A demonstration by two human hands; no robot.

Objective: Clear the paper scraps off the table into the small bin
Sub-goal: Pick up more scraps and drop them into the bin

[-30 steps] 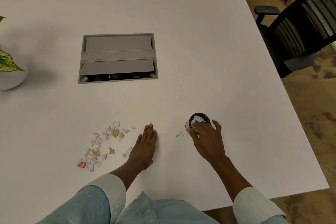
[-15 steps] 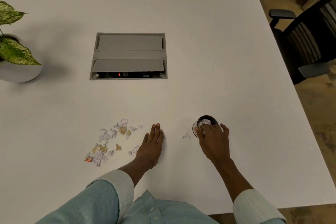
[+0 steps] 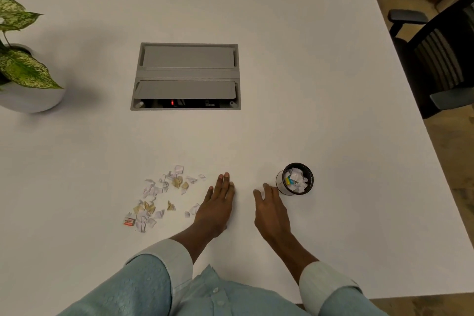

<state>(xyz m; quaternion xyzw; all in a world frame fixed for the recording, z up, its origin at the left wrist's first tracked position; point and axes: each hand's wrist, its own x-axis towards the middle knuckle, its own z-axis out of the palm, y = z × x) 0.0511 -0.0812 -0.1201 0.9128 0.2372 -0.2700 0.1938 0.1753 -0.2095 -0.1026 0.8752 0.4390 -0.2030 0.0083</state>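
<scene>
1. Right hand (image 3: 272, 210) has left the small bin (image 3: 310, 179) and sits just left of it, fingers loosely bent. Whether they pinch anything, I cannot tell.
2. Left hand (image 3: 218, 202) rests flat, fingers straight and together.
3. Paper scraps (image 3: 159, 195) lie scattered left of it, near the desk's (image 3: 333, 110) front edge; more fill the bin.
4. Bin stands well in from the right edge, with a chair (image 3: 441, 59) beyond.

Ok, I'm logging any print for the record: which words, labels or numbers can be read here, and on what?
Nothing is legible.
Small orange-red printed scrap, near-left end of the pile: blurred.
White label inside the grey recessed power box: too small.
Yellow-and-blue scrap in the small black bin: blurred.
</scene>
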